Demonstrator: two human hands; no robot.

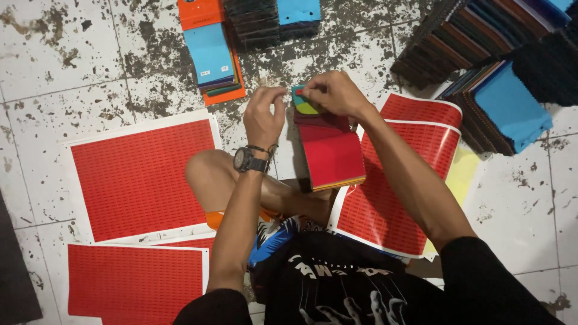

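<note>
I sit on a stained tile floor with a stack of fabric swatches [331, 157] in front of me, its top piece red. My right hand [334, 91] pinches the far edge of the stack, where teal and yellow-green swatch corners [303, 103] fan up. My left hand [263, 114], with a black watch on the wrist, hovers just left of that edge, its fingertips pinched together; whether it holds something small I cannot tell.
Red label sheets lie on the floor at left [138, 174], lower left [132, 283] and right [415, 156]. Blue-topped swatch stacks sit at top centre [211, 54] and top right [512, 102], with dark swatch piles [457, 36] beside them.
</note>
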